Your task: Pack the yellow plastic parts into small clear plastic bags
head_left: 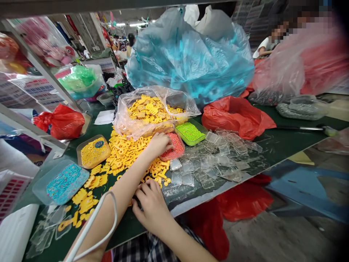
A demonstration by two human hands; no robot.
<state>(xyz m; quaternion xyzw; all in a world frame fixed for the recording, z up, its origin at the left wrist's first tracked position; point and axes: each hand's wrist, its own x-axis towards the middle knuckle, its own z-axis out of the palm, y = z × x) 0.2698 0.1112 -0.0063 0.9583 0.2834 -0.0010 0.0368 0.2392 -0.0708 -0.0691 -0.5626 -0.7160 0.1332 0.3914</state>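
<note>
My left hand (161, 145) reaches across to a clear tray of red beads (176, 145), its fingers bent together at the beads; what they pinch is hidden. Nearer the table's front edge, my right hand (151, 203) is curled with the palm down. A bit of a yellow plastic piece (133, 202) shows at its thumb and fingertips, mostly covered by the hand. Loose yellow plastic pieces (122, 149) lie heaped beside my left forearm, spilling from a clear bag (128, 125). A tray of green beads (191, 133) stands just beyond the red one.
Clear plastic squares (209, 160) are spread at the right. Trays of yellow beads (94, 151) and blue beads (64, 182) stand left. Behind are a large blue bag (191, 58) and a red bag (236, 116). A white cable loop (114, 214) hangs by my left forearm. A person sits at back right.
</note>
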